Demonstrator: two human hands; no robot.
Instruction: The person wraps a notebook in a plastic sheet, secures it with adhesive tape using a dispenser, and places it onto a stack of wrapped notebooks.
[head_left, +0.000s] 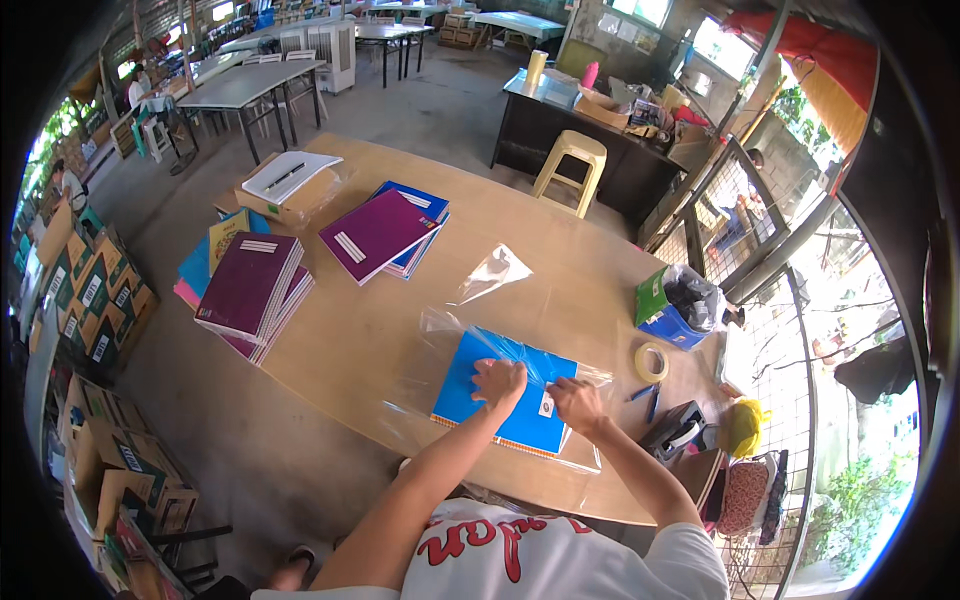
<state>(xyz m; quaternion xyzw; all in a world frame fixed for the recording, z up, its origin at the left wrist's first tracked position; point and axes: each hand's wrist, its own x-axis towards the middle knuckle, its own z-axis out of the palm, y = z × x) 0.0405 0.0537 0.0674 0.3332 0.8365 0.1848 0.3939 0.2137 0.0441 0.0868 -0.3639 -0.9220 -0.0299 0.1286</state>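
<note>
A blue notebook lies on the table in front of me, with a sheet of clear plastic film spread over it and past its edges. My left hand rests on the cover with its fingers apart, pressing the film. To its right, my right hand is closed in a pinch on the film near the notebook's right side, beside a small white label. Farther up the table lies another loose piece of clear plastic.
Purple notebooks are stacked at the left, with more purple and blue ones beyond. A box with paper and a pen stands behind. At the right are a tape roll, pens, a tape dispenser and a lined bin.
</note>
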